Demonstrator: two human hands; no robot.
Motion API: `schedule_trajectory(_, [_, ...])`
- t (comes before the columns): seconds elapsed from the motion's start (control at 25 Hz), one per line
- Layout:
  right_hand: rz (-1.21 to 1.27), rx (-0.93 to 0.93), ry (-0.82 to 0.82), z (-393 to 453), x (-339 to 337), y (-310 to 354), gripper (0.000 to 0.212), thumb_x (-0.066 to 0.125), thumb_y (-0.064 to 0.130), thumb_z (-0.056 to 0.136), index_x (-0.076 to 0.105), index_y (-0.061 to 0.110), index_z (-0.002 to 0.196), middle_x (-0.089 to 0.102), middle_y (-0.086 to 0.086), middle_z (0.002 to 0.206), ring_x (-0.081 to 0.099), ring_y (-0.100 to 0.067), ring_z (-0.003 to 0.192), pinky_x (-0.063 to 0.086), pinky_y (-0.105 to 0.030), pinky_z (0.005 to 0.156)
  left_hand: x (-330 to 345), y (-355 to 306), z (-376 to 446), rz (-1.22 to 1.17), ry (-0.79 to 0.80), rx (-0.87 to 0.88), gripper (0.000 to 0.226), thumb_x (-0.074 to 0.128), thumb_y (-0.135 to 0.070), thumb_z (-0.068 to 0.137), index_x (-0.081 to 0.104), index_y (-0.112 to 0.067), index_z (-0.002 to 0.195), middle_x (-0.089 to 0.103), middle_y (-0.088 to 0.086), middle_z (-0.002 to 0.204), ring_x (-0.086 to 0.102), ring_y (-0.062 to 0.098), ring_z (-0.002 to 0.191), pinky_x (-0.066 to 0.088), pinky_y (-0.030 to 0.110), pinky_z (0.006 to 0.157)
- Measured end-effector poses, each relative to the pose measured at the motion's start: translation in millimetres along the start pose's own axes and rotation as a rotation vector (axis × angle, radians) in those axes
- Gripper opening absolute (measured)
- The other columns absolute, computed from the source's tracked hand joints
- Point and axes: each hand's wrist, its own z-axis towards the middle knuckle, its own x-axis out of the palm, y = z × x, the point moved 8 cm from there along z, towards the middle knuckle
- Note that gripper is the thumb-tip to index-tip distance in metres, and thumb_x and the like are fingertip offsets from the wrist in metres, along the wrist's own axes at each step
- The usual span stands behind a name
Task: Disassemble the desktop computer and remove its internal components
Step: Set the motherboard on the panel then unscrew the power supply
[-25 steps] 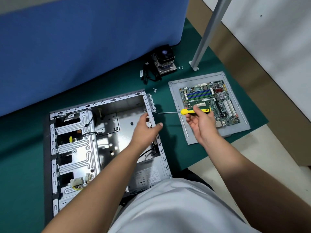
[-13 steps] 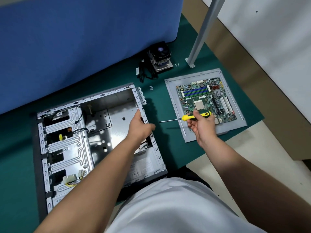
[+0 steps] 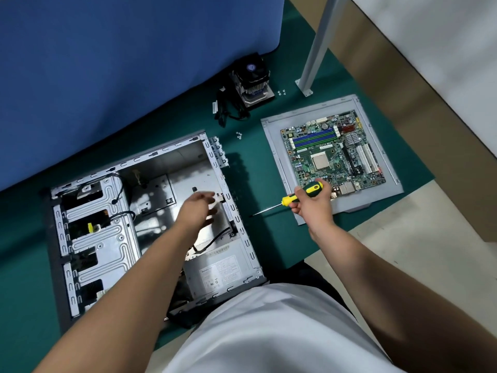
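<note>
The open grey computer case point(image 3: 88, 251) lies on its side on the green mat, its drive cage at the left and the power supply point(image 3: 220, 270) at the near right corner. My left hand point(image 3: 197, 211) hovers inside the case near its right wall, blurred, fingers spread and holding nothing. My right hand point(image 3: 312, 203) grips a yellow-and-green screwdriver point(image 3: 298, 197) whose tip points left toward the case. The removed motherboard point(image 3: 333, 154) lies on a grey side panel point(image 3: 277, 168) to the right.
A CPU cooler with fan point(image 3: 252, 82) and black cables point(image 3: 226, 111) sit at the back by the blue partition point(image 3: 121, 63). Small screws point(image 3: 238, 135) lie on the green mat point(image 3: 21, 251). A grey metal post point(image 3: 317, 47) stands at back right. The mat's edge runs near my right arm.
My left hand has let go of the case's right wall and moved down into the case. My right hand has tilted the screwdriver, its tip now lower left.
</note>
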Motion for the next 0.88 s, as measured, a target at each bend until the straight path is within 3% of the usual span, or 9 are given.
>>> schedule_trajectory(0.12, [0.016, 0.029, 0.022, 6, 6, -6, 0.046, 0.066, 0.017, 0.100, 0.036, 0.028, 0.133, 0.068, -0.009, 0.102, 0.069, -0.014, 0.058, 0.058, -0.029, 0.063, 22, 25, 0, 0.421, 0.168, -0.038, 0.026, 0.050, 0.013, 0.095, 0.064, -0.007, 0.086, 0.071, 0.017, 0.092, 0.064, 0.022, 0.078, 0.053, 0.031, 0.073])
schedule_trajectory(0.24, [0.026, 0.057, 0.041, 9, 12, -11, 0.043, 0.065, 0.018, 0.100, 0.036, 0.025, 0.132, 0.068, -0.011, 0.101, 0.070, -0.015, 0.058, 0.056, -0.026, 0.059, 28, 32, 0, 0.583, 0.175, -0.024, 0.035, 0.060, 0.010, 0.093, 0.062, -0.018, 0.071, 0.067, -0.010, 0.056, 0.057, -0.005, 0.042, 0.045, 0.011, 0.045])
schedule_trajectory(0.32, [0.045, 0.071, 0.041, 10, 12, -15, 0.042, 0.065, 0.018, 0.100, 0.037, 0.023, 0.132, 0.068, -0.013, 0.101, 0.069, -0.015, 0.059, 0.055, -0.025, 0.059, 29, 28, 1, 0.585, 0.144, 0.000, 0.040, 0.059, 0.004, 0.096, 0.056, -0.027, 0.071, 0.059, -0.019, 0.046, 0.055, -0.012, 0.042, 0.045, 0.007, 0.046])
schedule_trajectory(0.44, [0.071, 0.080, 0.038, 9, 14, -17, 0.041, 0.064, 0.017, 0.101, 0.037, 0.023, 0.131, 0.068, -0.012, 0.100, 0.069, -0.014, 0.058, 0.056, -0.023, 0.057, 31, 31, 1, 0.576, 0.164, 0.007, 0.039, 0.059, 0.003, 0.096, 0.056, -0.028, 0.072, 0.057, -0.027, 0.044, 0.058, -0.013, 0.045, 0.046, 0.007, 0.047])
schedule_trajectory(0.88, [0.061, 0.115, 0.044, 6, 14, -20, 0.043, 0.065, 0.017, 0.101, 0.037, 0.019, 0.133, 0.072, -0.020, 0.106, 0.070, -0.017, 0.062, 0.057, -0.025, 0.059, 33, 33, 1, 0.476, 0.211, 0.014, 0.039, 0.056, 0.008, 0.096, 0.058, -0.026, 0.079, 0.061, -0.026, 0.049, 0.061, -0.011, 0.049, 0.046, 0.007, 0.048])
